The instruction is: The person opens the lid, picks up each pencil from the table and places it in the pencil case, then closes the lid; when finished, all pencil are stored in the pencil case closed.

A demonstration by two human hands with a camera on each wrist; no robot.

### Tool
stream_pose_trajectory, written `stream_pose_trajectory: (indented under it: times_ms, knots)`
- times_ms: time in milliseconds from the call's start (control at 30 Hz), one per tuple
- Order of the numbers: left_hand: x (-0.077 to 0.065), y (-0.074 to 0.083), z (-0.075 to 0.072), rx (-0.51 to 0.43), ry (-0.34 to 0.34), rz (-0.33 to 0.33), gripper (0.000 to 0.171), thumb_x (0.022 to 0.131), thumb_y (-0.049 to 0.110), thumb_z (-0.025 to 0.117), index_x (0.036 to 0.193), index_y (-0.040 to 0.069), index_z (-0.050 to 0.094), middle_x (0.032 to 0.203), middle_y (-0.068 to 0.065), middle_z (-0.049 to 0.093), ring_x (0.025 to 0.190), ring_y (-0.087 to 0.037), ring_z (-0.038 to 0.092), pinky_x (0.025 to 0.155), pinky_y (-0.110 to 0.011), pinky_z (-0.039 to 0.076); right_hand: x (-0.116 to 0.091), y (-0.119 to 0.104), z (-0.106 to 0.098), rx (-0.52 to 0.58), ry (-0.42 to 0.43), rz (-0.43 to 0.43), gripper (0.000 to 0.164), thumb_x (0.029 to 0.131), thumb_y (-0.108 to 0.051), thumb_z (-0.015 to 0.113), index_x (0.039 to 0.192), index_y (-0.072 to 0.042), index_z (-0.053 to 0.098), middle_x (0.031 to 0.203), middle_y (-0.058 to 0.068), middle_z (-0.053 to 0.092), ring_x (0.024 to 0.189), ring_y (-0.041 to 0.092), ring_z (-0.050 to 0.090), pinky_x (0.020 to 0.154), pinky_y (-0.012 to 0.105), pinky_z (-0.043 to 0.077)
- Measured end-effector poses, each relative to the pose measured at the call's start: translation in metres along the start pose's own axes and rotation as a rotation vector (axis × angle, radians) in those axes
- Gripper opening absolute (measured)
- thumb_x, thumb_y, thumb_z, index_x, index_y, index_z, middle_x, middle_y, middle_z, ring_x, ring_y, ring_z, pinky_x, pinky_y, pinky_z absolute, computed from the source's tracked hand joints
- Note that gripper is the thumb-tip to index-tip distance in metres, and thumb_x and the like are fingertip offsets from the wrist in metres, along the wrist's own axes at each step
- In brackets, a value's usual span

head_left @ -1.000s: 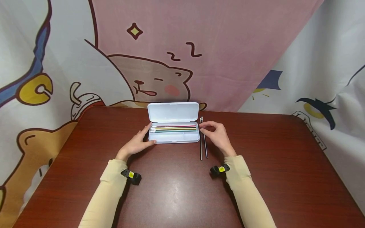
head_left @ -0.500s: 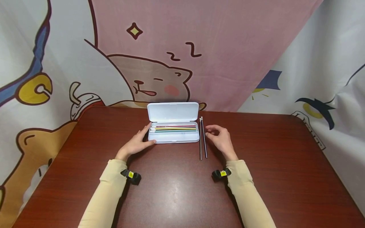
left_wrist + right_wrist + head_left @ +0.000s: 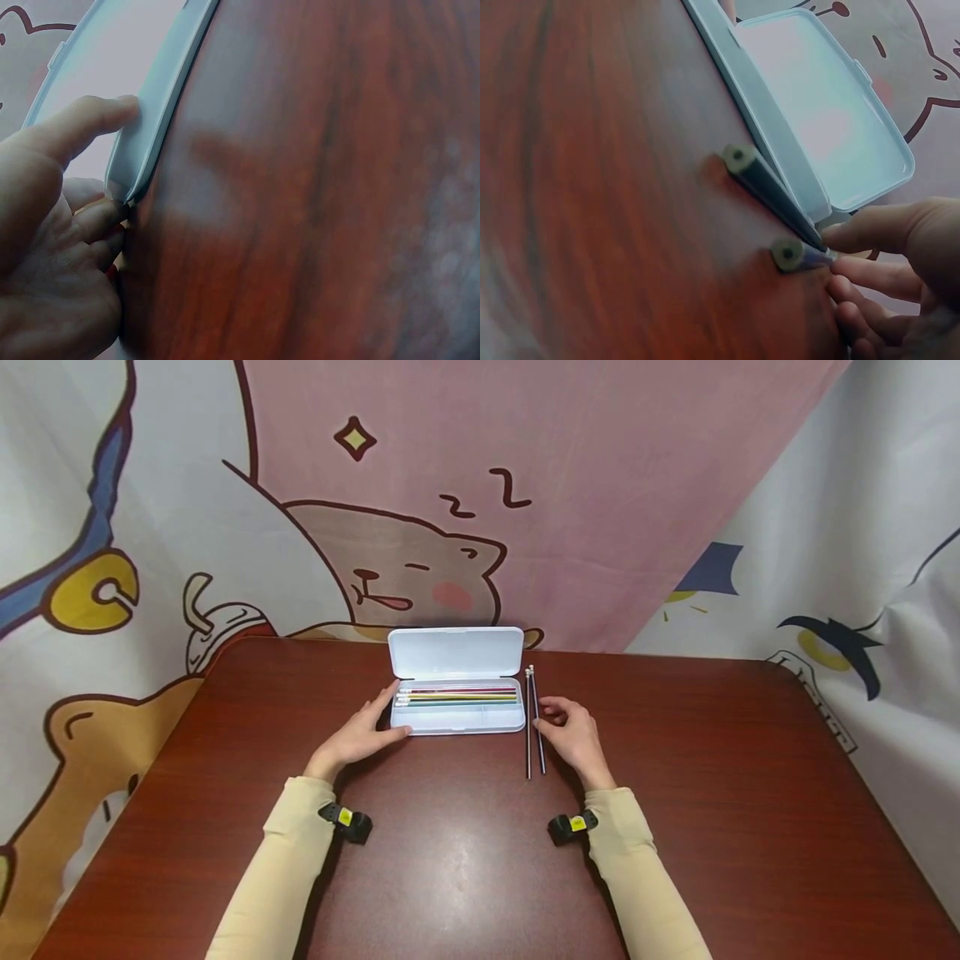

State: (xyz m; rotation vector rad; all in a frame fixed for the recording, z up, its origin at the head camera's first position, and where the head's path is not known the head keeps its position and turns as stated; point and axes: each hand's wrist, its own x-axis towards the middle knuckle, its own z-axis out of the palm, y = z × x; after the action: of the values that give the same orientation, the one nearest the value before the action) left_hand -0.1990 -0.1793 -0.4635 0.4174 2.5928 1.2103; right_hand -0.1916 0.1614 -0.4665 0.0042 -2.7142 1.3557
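Note:
A white pencil case (image 3: 442, 723) stands with its lid (image 3: 456, 653) raised; several coloured pencils (image 3: 465, 697) lie in its rear part. My left hand (image 3: 356, 742) rests on the case's left end, thumb at the front rim and fingers along the side. In the left wrist view the thumb (image 3: 112, 114) lies over the rim. Two dark pencils lie to the right of the case, a left pencil (image 3: 528, 752) and a right pencil (image 3: 541, 756). The thumb and forefinger of my right hand (image 3: 574, 737) pinch the right pencil, its blunt end (image 3: 787, 255) facing the right wrist camera.
The reddish-brown wooden table (image 3: 450, 877) extends around the case and toward both sides. Behind it hangs a printed cartoon curtain (image 3: 600, 485), close to the raised lid. The front strip of the case holds no pencils.
My right hand drew back to the right from the two pencils, then came in again lower down, onto the right pencil. The left hand and case have stayed put.

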Motion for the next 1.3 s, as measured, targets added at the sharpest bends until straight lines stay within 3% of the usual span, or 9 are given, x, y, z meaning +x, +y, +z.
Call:
stream_pose_trajectory:
  times_ms: [400, 767, 1033, 1300]
  knots:
    - [0.001, 0.002, -0.001, 0.008, -0.001, 0.006, 0.087, 0.09, 0.029, 0.066, 0.155, 0.005, 0.013, 0.156, -0.025, 0.017, 0.143, -0.039, 0.012, 0.114, -0.052, 0.002, -0.001, -0.002, 0.007, -0.047, 0.076, 0.003, 0.035, 0.076, -0.003, 0.073, 0.11, 0.004, 0.068, 0.09, 0.015, 0.063, 0.081, 0.03, 0.057, 0.071, 0.036, 0.042]
    - [0.001, 0.001, -0.001, 0.002, -0.004, 0.004, 0.086, 0.091, 0.03, 0.065, 0.155, 0.005, 0.013, 0.156, -0.026, 0.017, 0.143, -0.04, 0.012, 0.113, -0.053, 0.002, -0.001, 0.003, 0.007, -0.008, 0.18, 0.034, 0.027, 0.077, 0.0, 0.069, 0.104, -0.001, 0.072, 0.084, 0.011, 0.068, 0.071, 0.023, 0.057, 0.065, 0.031, 0.04]
    - [0.001, 0.0, 0.001, 0.008, -0.009, -0.003, 0.087, 0.09, 0.03, 0.066, 0.155, 0.007, 0.012, 0.156, -0.023, 0.016, 0.143, -0.038, 0.012, 0.114, -0.053, 0.002, -0.003, 0.007, -0.005, 0.01, 0.188, 0.051, 0.021, 0.081, -0.002, 0.068, 0.101, -0.002, 0.073, 0.086, 0.011, 0.068, 0.072, 0.023, 0.058, 0.064, 0.031, 0.04]
    - [0.0, 0.001, 0.002, 0.005, -0.003, 0.002, 0.087, 0.09, 0.03, 0.065, 0.155, 0.006, 0.012, 0.156, -0.025, 0.016, 0.143, -0.04, 0.012, 0.113, -0.055, 0.002, -0.008, 0.014, -0.021, 0.037, 0.134, 0.072, 0.018, 0.085, -0.002, 0.068, 0.102, -0.001, 0.072, 0.088, 0.012, 0.067, 0.074, 0.022, 0.056, 0.064, 0.03, 0.041]
